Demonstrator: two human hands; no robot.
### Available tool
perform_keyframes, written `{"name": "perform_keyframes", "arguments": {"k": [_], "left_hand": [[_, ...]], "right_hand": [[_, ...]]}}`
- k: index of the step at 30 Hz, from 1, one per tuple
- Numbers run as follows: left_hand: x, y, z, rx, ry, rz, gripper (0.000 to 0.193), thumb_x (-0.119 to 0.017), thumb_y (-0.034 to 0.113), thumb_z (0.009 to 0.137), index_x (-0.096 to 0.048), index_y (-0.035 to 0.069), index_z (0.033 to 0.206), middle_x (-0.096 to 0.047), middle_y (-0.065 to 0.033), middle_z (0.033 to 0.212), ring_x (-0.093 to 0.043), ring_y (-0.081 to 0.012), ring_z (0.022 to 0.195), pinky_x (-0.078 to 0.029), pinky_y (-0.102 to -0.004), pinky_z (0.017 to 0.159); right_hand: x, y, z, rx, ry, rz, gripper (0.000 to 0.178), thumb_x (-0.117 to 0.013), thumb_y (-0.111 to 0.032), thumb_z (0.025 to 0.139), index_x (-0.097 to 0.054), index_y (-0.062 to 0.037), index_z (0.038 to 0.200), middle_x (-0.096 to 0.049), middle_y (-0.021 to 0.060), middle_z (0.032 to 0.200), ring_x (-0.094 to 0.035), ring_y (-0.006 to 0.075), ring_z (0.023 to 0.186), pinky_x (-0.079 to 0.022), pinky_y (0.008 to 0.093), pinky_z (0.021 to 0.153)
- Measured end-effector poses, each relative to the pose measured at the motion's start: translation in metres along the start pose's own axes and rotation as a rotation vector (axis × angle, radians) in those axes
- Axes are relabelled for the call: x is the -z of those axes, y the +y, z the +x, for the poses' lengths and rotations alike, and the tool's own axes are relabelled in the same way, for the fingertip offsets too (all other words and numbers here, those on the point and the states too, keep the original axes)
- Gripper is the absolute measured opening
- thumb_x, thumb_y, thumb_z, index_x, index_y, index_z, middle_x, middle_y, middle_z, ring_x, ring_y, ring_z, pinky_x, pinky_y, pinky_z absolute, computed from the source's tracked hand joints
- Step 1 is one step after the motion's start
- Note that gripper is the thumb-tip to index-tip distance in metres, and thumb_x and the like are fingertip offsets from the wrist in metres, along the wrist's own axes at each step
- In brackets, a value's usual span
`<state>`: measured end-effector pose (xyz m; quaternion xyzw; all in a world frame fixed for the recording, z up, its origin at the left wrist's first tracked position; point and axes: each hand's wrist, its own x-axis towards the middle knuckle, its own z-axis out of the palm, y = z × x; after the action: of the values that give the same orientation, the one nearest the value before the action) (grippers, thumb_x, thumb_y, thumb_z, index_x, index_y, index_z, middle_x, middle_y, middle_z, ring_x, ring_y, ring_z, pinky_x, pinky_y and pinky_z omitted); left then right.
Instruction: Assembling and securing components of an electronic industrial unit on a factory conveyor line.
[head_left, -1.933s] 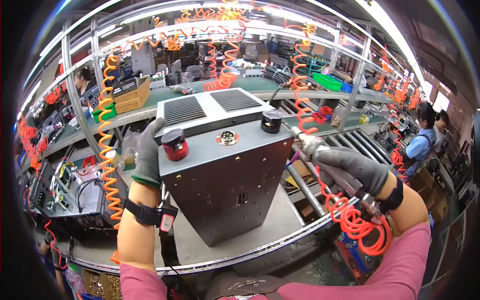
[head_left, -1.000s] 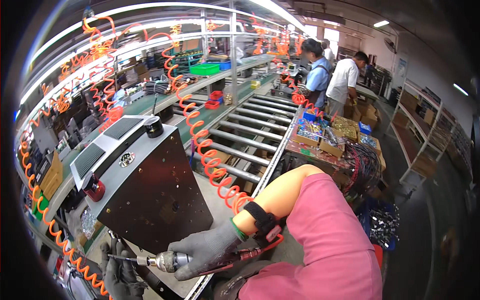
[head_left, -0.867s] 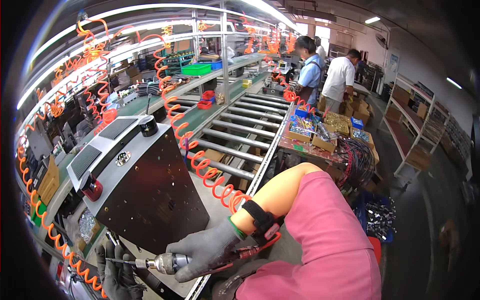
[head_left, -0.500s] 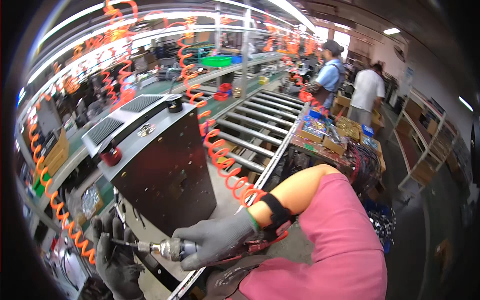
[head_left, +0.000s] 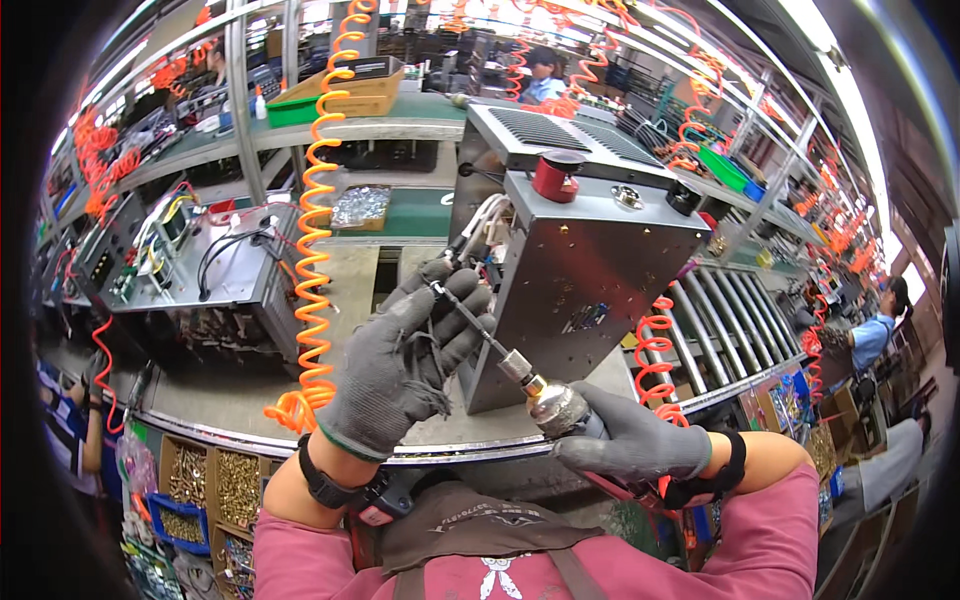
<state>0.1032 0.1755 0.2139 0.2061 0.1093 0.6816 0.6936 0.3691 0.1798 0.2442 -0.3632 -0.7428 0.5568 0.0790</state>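
Note:
My right hand, in a grey glove, grips a power screwdriver with a metal nose. Its long thin bit points up and left to my left hand, also gloved. The left fingers curl around the bit's tip; a small dark piece shows there, too small to name. Just beyond both hands stands a dark metal cabinet with vents on top and pale cables at its left side. On its upper ledge sit a red round part and a black round part.
Left on the bench is an open metal chassis with wires. An orange coiled hose hangs left of my hands. Bins of screws lie at the lower left. Rollers run to the right. People work at the far right, left edge and back.
The view has swung left, bringing the chassis and screw bins into sight. My left fingers, spread beside the bit before, now curl at its tip. My right hand keeps hold of the power screwdriver.

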Motion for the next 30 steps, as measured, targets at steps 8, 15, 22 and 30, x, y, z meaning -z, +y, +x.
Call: {"name": "perform_keyframes", "arguments": {"k": [8, 15, 22, 30], "left_hand": [[-0.001, -0.01, -0.005, -0.111, 0.07, 0.125, 0.025, -0.048, 0.012, 0.102, -0.053, 0.005, 0.126, -0.064, -0.0145, 0.119, -0.064, -0.0258, 0.113, -0.055, -0.042, 0.097], [0.026, -0.01, -0.026, -0.317, 0.191, 0.242, 0.024, -0.064, 0.018, 0.096, -0.06, 0.008, 0.117, -0.067, -0.003, 0.1, -0.066, -0.0125, 0.093, -0.056, -0.0264, 0.08], [0.123, -0.047, -0.133, -0.404, 0.807, 0.691, 0.027, -0.065, 0.022, 0.095, -0.062, 0.006, 0.116, -0.067, -0.0015, 0.095, -0.064, -0.0083, 0.082, -0.053, -0.0214, 0.071], [0.224, -0.113, -0.282, -0.123, 1.575, 1.241, 0.03, -0.066, 0.028, 0.087, -0.068, 0.008, 0.109, -0.072, -0.0142, 0.098, -0.07, -0.0286, 0.088, -0.054, -0.0376, 0.079]], "right_hand": [[0.007, 0.005, 0.003, 0.054, -0.046, -0.027, 0.051, -0.069, -0.024, 0.093, -0.046, 0.0002, 0.131, -0.058, 0.0066, 0.109, -0.055, 0.0111, 0.096, -0.048, 0.0293, 0.084], [0.009, 0.043, 0.006, 0.125, -0.057, 0.269, 0.056, -0.066, -0.005, 0.086, -0.041, 0.0022, 0.135, -0.056, 0.0044, 0.104, -0.055, 0.0095, 0.085, -0.048, 0.0245, 0.075], [-0.007, 0.121, 0.043, 0.143, -0.298, 0.079, 0.056, -0.069, -0.022, 0.085, -0.039, -0.0017, 0.127, -0.056, 0.0036, 0.082, -0.055, 0.0104, 0.067, -0.045, 0.0254, 0.059], [-0.062, 0.17, 0.077, 0.17, -0.533, -0.115, 0.055, -0.072, -0.01, 0.085, -0.043, 0.0011, 0.13, -0.058, 0.0086, 0.108, -0.055, 0.0143, 0.096, -0.047, 0.0308, 0.085]]}}
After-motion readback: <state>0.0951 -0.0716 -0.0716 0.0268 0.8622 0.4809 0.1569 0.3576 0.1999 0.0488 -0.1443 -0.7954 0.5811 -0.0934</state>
